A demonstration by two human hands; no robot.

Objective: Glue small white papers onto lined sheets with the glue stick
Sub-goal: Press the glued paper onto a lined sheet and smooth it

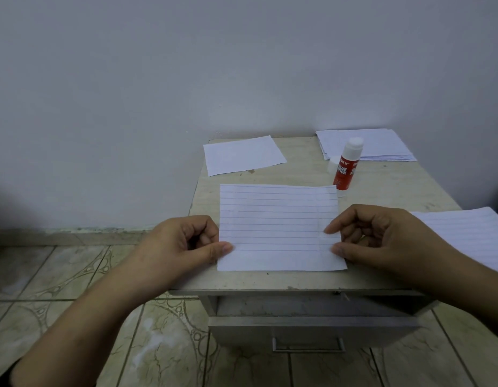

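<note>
Currently left hand (183, 244) and right hand (381, 241) each pinch a side edge of the lined sheet (280, 227) at the table's (395, 185) front edge. Risk: glue stick (347, 167) stands uncapped just behind; sliding the sheet back could topple it

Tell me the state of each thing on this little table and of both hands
Lined sheet: flat on the table, held at both side edges.
Left hand: pinches the sheet's left edge.
Right hand: pinches its right edge.
Glue stick: upright, uncapped.
Cap: off, behind the stick.
Blank paper: flat, untouched.
Paper stack: lying at the back.
Drawer: pulled open.
</note>
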